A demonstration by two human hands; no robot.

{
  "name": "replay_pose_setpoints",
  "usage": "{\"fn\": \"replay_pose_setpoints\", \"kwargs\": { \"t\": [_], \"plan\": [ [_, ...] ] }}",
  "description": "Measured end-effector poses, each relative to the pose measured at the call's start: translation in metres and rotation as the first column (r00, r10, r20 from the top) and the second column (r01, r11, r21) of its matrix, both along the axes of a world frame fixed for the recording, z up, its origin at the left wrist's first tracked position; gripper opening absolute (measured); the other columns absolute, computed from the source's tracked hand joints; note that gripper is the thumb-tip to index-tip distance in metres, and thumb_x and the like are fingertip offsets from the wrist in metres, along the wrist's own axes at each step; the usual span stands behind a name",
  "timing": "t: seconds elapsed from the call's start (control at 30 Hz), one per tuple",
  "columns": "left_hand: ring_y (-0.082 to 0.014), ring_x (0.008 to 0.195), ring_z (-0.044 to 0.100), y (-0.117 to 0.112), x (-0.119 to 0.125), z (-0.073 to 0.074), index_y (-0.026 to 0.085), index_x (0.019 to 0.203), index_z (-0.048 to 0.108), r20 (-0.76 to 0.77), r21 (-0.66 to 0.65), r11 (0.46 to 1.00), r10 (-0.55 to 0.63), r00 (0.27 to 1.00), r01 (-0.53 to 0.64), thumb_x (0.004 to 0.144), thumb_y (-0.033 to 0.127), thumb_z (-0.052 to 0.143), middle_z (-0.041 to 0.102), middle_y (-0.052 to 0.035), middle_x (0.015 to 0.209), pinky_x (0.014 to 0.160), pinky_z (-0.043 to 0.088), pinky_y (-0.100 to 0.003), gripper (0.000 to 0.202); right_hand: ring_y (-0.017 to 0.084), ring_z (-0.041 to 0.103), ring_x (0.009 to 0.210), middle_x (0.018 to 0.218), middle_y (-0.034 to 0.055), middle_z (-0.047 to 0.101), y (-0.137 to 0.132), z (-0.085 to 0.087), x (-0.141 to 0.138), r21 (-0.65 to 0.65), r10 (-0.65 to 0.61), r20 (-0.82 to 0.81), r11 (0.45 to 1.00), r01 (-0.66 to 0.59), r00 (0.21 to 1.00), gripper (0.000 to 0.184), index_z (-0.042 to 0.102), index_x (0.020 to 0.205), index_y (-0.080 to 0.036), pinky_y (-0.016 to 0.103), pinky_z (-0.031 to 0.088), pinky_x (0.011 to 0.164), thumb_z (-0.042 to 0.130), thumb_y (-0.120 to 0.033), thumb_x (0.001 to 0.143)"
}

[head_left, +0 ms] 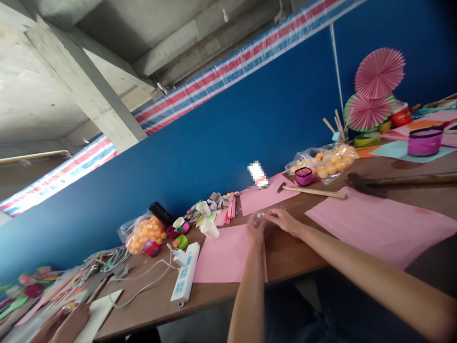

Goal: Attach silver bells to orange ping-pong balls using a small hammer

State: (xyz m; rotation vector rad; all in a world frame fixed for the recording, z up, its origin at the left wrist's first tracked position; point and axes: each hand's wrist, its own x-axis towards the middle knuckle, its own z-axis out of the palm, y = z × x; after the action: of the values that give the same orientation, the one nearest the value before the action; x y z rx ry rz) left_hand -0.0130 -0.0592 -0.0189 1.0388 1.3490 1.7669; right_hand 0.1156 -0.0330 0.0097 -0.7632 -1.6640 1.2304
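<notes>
My left hand [255,229] and my right hand [283,219] meet over the brown table [285,250], just past a pink paper sheet [228,252]. Both have their fingers curled together around a small clear or shiny thing [262,215] that I cannot name. Another large pink sheet [382,226] lies to the right of my right forearm. A white paper cup [210,229] stands just left of my hands.
A white power strip [185,278] with cables lies at the left. Bags of orange balls [326,162] [144,233], two hammers [312,190] [403,181], pink paper fans [374,90], small tubs and scraps crowd the back along the blue wall. Another person's hand [67,324] rests at bottom left.
</notes>
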Motion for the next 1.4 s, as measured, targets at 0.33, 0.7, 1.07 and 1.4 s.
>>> {"fn": "replay_pose_setpoints", "kwargs": {
  "t": [0.33,0.7,1.07,1.4],
  "plan": [
    [-0.0223,0.091,0.062,0.0032,-0.0021,-0.0028,0.016,0.107,0.059,0.005,-0.004,1.000,-0.005,1.000,0.005,0.057,0.014,0.072,0.066,-0.0102,0.100,0.078,0.049,-0.032,0.052,0.011,0.046,0.057,0.063,-0.0001,0.058,-0.0006,0.0021,0.0008,-0.008,0.037,-0.001,0.999,-0.037,0.999,0.029,0.061,0.068,-0.014,0.025,0.037,0.056,0.056,-0.042,0.071],
    [-0.0225,0.091,0.063,0.0049,-0.0020,-0.0046,0.016,0.107,0.058,0.017,0.006,1.000,-0.013,1.000,0.013,0.056,0.013,0.072,0.066,-0.0103,0.100,0.079,0.049,-0.034,0.052,0.012,0.047,0.057,0.063,-0.0001,0.058,0.0010,0.0000,0.0003,-0.022,0.047,-0.006,0.999,-0.047,0.999,0.027,0.061,0.069,-0.014,0.025,0.037,0.056,0.057,-0.041,0.071],
    [-0.0232,0.093,0.062,0.0067,-0.0041,-0.0071,0.016,0.105,0.058,0.003,0.011,1.000,-0.017,1.000,0.017,0.055,0.011,0.070,0.065,-0.0102,0.102,0.079,0.049,-0.034,0.051,0.012,0.050,0.060,0.066,0.0009,0.060,0.0056,-0.0048,-0.0013,-0.043,0.070,-0.006,0.997,-0.071,0.998,0.028,0.062,0.072,-0.014,0.025,0.039,0.057,0.057,-0.041,0.071],
    [-0.0232,0.092,0.062,0.0039,-0.0021,-0.0034,0.016,0.107,0.058,0.001,0.002,1.000,-0.015,1.000,0.015,0.056,0.014,0.072,0.065,-0.0111,0.102,0.080,0.049,-0.035,0.053,0.012,0.049,0.057,0.062,-0.0005,0.058,0.0011,0.0002,0.0004,-0.042,0.079,-0.007,0.996,-0.079,0.997,0.029,0.060,0.069,-0.015,0.025,0.038,0.057,0.057,-0.043,0.070]
  ]
}}
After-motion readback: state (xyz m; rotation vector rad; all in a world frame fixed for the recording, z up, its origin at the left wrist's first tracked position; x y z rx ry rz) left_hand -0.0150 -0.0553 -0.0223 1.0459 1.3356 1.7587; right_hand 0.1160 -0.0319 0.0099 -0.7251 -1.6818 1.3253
